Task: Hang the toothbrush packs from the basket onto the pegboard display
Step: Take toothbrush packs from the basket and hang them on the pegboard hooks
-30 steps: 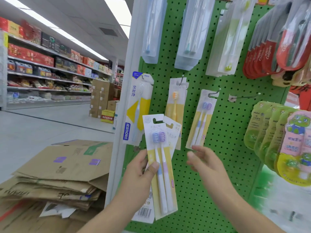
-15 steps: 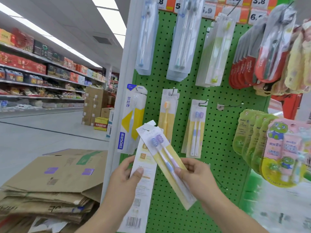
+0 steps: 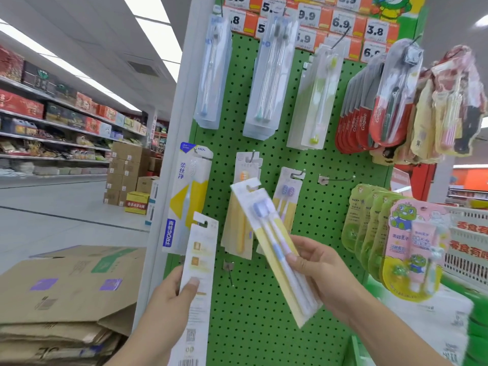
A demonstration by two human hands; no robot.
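At the far left I see store shelves (image 3: pixel 52 122) with boxed goods, and lower, near me, a stack of flattened cardboard boxes (image 3: pixel 66 294) on the floor. Next comes the white post (image 3: pixel 169 180) at the edge of the green pegboard (image 3: pixel 324 159). A tall white and yellow FROG pack (image 3: pixel 188 199) hangs at this edge. Below it, my left hand (image 3: pixel 169 297) holds a white toothbrush pack (image 3: pixel 198 276) turned with its printed back and barcode to me; the thumb presses on the card and the fingers are curled behind it, so the hand is gripping this pack. It stands almost upright in front of the pegboard, not on any hook. In the middle, an orange-brush pack (image 3: pixel 244 204) hangs on its hook. My right hand (image 3: pixel 322 276) grips a yellow two-brush pack (image 3: pixel 274 247) at its lower half, thumb on the front and fingers behind. This pack is tilted, its top pointing up and left, and it overlaps the orange-brush pack; I cannot tell if they touch. Just to the right, a similar twin pack (image 3: pixel 286 196) hangs on a hook, and beside it one hook (image 3: pixel 335 178) carries nothing. Further right hang green children's packs (image 3: pixel 369 228) and a pink one (image 3: pixel 417 247). Above are clear long packs (image 3: pixel 269 80) and red Colgate packs (image 3: pixel 356 122).
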